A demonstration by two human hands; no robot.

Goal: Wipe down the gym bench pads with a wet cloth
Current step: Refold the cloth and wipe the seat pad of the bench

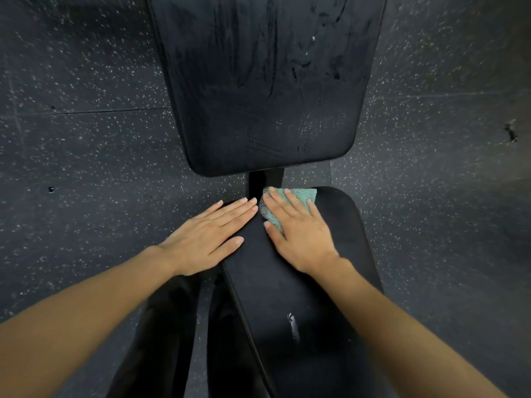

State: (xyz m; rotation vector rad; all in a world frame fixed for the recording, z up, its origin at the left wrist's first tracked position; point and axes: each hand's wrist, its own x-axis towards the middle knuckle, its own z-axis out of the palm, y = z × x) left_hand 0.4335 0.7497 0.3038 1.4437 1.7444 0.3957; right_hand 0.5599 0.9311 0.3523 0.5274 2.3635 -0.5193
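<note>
1. Teal cloth [298, 195] lies at the far end of the seat pad [301, 297], close to the gap and the dark frame post [258, 182] that separate it from the back pad [264, 96].
2. Right hand [298, 234] lies flat on the cloth, fingers straight and spread, pressing down. Nothing is pinched or curled round. The cloth's far edge shows past the fingertips.
3. Left hand [212, 237] lies flat, fingers straight and together, resting on the seat pad's left edge just beside the cloth. It holds nothing.
4. Back pad shows wet streaks over much of its face. Seat pad looks mostly matte, with one glossy mark toward its near end. Judgement: back pad wiped, seat pad now in hand.
5. To do it well: draw the cloth toward the body in long overlapping passes with even palm pressure, and take in the rounded edges. Shift the left hand so its patch is not missed.
6. Watch for the cloth bunching under the palm, or sliding off the far lip onto the speckled floor [86, 139].
</note>
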